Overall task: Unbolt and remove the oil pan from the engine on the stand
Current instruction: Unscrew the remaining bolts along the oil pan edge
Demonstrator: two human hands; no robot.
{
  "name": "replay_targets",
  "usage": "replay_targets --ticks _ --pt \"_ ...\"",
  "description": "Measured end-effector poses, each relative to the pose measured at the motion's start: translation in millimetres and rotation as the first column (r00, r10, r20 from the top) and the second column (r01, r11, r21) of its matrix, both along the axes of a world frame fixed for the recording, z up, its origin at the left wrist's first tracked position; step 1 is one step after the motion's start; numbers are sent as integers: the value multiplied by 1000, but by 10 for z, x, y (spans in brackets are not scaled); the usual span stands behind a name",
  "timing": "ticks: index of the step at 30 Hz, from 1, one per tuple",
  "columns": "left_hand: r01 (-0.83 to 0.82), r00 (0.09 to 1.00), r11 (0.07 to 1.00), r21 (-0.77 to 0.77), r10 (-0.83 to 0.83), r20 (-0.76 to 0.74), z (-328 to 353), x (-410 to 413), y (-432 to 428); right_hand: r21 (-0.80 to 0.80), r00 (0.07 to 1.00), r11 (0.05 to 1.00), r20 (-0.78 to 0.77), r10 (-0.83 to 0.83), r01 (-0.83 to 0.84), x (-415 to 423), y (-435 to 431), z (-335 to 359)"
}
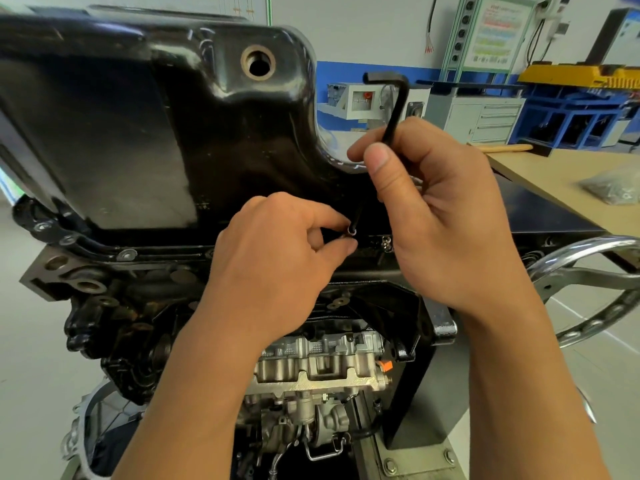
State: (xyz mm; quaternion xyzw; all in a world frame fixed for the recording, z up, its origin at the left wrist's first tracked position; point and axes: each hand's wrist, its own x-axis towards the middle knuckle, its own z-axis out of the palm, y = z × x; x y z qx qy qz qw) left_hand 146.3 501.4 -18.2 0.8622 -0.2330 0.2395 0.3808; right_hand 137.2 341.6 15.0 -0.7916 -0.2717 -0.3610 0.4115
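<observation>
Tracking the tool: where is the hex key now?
Head view, right of centre: the right hand grips the hex key, tip in the bolt the left hand pinches at the oil pan rim.

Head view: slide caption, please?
Right hand holds hex key in oil pan bolt; left hand pinches the bolt.

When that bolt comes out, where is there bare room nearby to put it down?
The tan workbench is bare between the wooden handle and the plastic bag. The black ledge beside the right hand also looks bare. It is crowded at the oil pan flange, where the left hand pinches the bolt under the hex key.
</observation>
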Motion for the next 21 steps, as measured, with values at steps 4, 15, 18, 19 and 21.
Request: replay_targets --ticks 4,15,18,19,21 --pt "-31 998 999 -31 33 57 -44 22 -41 60 1000 998 -17 4 -3 11 -26 -23" --pt "277 705 514 -812 -683 -192 11 -225 -268 615 995 787 -38 90 -48 -307 -370 -21" --pt "216 434 241 -946 -892 -128 71 -333 -560 634 987 772 -148 67 43 -654 -696 -178" --pt "204 366 202 -958 -923 -117 80 -385 -697 623 977 777 -206 56 86 -805 -815 -261" --pt "217 260 196 -956 -956 -137 57 -522 -1050 585 949 793 -314 30 169 -1138 -1050 -422"
